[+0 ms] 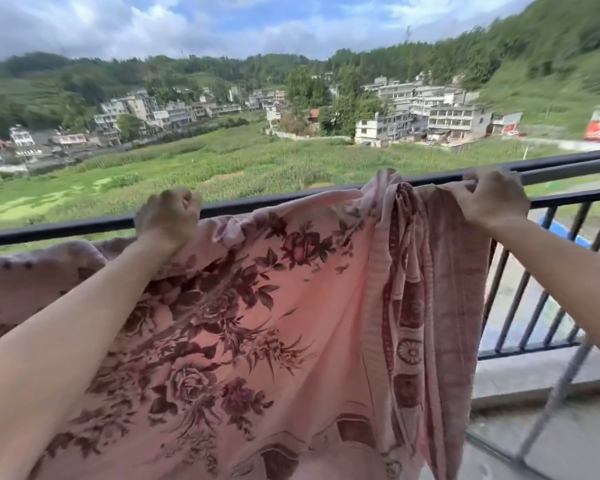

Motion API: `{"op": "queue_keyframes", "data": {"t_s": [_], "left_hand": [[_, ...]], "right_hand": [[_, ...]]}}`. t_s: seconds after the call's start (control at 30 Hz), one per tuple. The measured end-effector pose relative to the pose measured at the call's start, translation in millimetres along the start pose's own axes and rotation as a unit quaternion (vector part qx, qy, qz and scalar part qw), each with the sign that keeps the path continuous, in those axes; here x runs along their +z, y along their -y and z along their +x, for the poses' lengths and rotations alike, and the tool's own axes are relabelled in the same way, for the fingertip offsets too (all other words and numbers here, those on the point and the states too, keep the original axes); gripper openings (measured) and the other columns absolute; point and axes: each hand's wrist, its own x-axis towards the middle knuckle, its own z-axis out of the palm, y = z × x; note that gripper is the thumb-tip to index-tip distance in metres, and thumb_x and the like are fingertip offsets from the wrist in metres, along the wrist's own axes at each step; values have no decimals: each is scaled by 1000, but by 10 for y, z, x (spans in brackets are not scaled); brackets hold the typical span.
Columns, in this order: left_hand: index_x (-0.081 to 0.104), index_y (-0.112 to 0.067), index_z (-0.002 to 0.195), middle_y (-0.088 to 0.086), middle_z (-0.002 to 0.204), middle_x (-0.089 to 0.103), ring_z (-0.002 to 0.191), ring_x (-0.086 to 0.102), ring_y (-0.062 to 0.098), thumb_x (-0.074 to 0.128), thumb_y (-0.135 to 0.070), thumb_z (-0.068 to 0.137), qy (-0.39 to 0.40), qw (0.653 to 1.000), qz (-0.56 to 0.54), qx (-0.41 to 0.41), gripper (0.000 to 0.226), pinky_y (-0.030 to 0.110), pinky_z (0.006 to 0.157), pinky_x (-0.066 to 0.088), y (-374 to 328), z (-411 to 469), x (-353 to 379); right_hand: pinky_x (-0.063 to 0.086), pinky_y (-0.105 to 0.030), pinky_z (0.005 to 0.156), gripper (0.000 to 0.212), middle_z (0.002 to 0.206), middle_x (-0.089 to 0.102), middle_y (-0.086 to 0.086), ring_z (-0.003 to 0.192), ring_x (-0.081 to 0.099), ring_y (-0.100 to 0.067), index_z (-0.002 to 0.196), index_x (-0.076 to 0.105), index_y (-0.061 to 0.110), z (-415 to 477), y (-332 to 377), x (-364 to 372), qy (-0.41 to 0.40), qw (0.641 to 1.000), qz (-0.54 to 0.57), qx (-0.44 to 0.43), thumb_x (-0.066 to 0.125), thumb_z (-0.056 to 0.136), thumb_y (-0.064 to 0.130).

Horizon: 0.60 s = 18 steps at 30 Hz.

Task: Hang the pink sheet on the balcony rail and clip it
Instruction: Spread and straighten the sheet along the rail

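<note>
Outdoor balcony, daylight. Black metal balcony rail (pixel 84 227) runs left to right and rises toward the right, with black vertical balusters (pixel 530 299) below it on the right side.

Pink cotton sheet with a dark maroon rose print (pixel 291 323) is up at rail height, hanging on the balcony side. Its top edge covers the rail between the two hands. Can't tell how much has gone over to the outside.
- A bunched fold with a patterned border hangs just left of the right hand (pixel 489 199).
- Left hand (pixel 168 221): closed fist, gripping the sheet's top edge at the rail.
- Right hand: fingers curled, pinching the sheet edge against the rail's top bar.

Grey concrete ledge (pixel 520 372) sits at the rail base, lower right. A thin grey rod (pixel 555 400) slants across it.

Beyond the rail: green field (pixel 222 161), white multi-storey buildings (pixel 440 112), wooded hills (pixel 534 57), cloudy sky.
</note>
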Motion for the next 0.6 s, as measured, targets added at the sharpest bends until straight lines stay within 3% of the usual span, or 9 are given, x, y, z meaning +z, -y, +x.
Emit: {"op": "queue_keyframes", "data": {"t_s": [0.07,0.13,0.17,0.23,0.27,0.33,0.4,0.5,0.6], "left_hand": [[61,-12,92,7,89,65,74,57,24,43,-37,100,3,996,-45,72,32,27,59,37,-538,-144,51],[61,-13,104,5,103,62,88,57,24,43,-41,100,41,985,-72,151,34,36,76,47,-1112,-284,135],[60,-14,108,5,108,61,93,57,24,42,-43,100,54,979,-72,182,36,41,84,47,-1367,-337,188],[59,-14,114,7,114,62,93,56,21,40,-45,100,73,968,-65,233,40,45,91,47,-1826,-396,360],[57,-14,118,8,116,63,92,57,21,37,-48,101,90,964,-57,242,43,45,90,47,-2012,-411,461],[52,-16,126,9,118,64,95,61,25,27,-57,100,130,965,-28,224,54,44,86,50,-2215,-416,654],[54,-20,118,8,109,68,94,63,29,17,-61,98,116,975,25,189,59,40,77,47,-2285,-411,817],[60,-22,109,6,98,70,89,64,30,14,-62,97,50,980,79,174,62,36,66,35,-2282,-433,903],[64,-25,113,7,103,71,92,65,31,9,-69,93,28,980,108,163,74,36,65,36,-2297,-400,968]], "right_hand": [[50,-45,83,78,116,60,-20,108,58,-40,109,63,12,-41,-162,6,9,997,-9,71,55,73,80],[51,-41,80,95,113,64,-16,104,63,-35,114,60,11,-30,-242,49,26,991,30,126,53,62,90],[50,-38,78,90,111,66,-14,103,64,-34,114,60,9,-22,-246,75,35,989,57,133,59,65,84],[46,-29,68,55,95,70,-9,94,67,-30,99,67,10,18,-259,59,48,986,127,101,71,77,60],[43,-27,64,39,85,69,-7,85,68,-27,88,70,11,80,-289,19,52,983,156,83,73,80,49],[43,-29,62,29,76,65,-8,74,63,-25,80,69,7,302,-406,-110,34,981,186,52,73,83,35],[47,-34,71,25,81,67,-13,81,64,-27,85,70,4,652,-678,-376,-23,982,177,54,70,83,30],[46,-37,80,33,94,65,-25,101,65,-35,95,69,0,1231,-1421,-754,-82,974,162,138,59,84,29],[48,-41,81,54,98,66,-22,102,65,-33,100,65,-2,1568,-2294,-830,-44,971,89,218,48,73,41]]}}
